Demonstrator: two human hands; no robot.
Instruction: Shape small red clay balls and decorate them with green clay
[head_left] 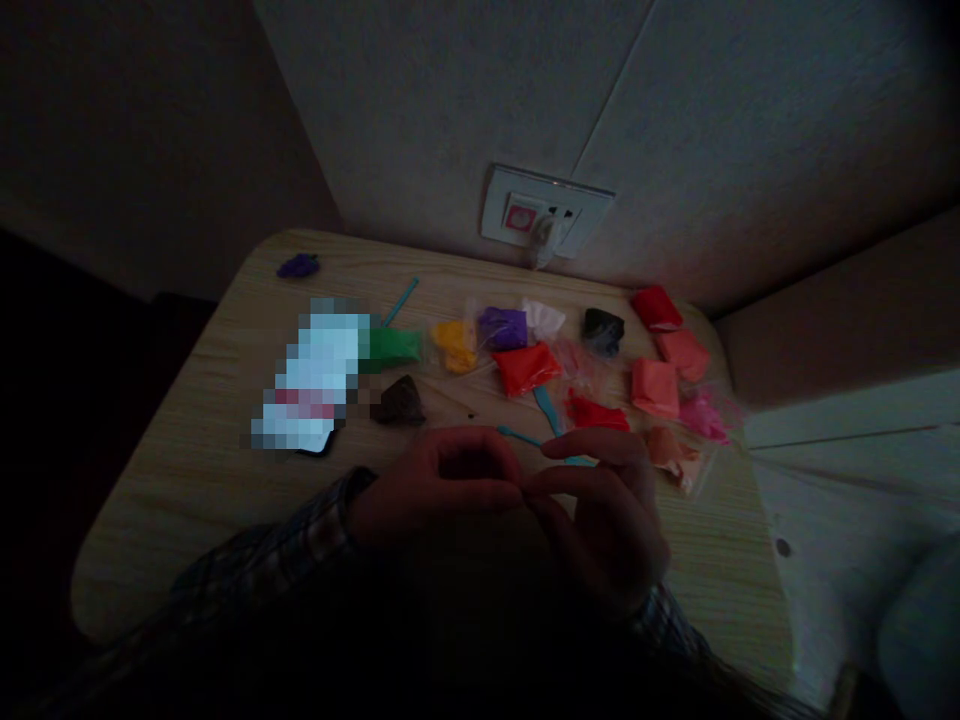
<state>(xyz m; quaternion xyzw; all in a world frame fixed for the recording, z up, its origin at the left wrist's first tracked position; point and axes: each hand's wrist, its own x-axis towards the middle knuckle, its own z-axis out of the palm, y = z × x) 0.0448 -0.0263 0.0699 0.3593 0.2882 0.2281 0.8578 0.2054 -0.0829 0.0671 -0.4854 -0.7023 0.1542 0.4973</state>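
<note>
We see left hand [442, 485] and right hand [619, 510] palms inward, fingertips meeting, both pinched closed, any held item unclear; teal modeling tool [519, 436] lies beyond, toward desk's [360, 270] far edge.

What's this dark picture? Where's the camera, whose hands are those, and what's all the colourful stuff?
There's no robot here. It's one picture from a camera worn on a person's head, looking down at their own bare hands.

The left hand and right hand come out of checked sleeves and meet at the fingertips. Anything pinched there is too dark to make out.

Beyond them, on the pale wooden table, lie small soft packets: a green packet, a yellow packet, a purple packet, and red, pink, white and dark ones. There are slim turquoise tools too. On the left is a bright, phone-like screen, blurred into squares. Behind is a white wall socket.
</note>
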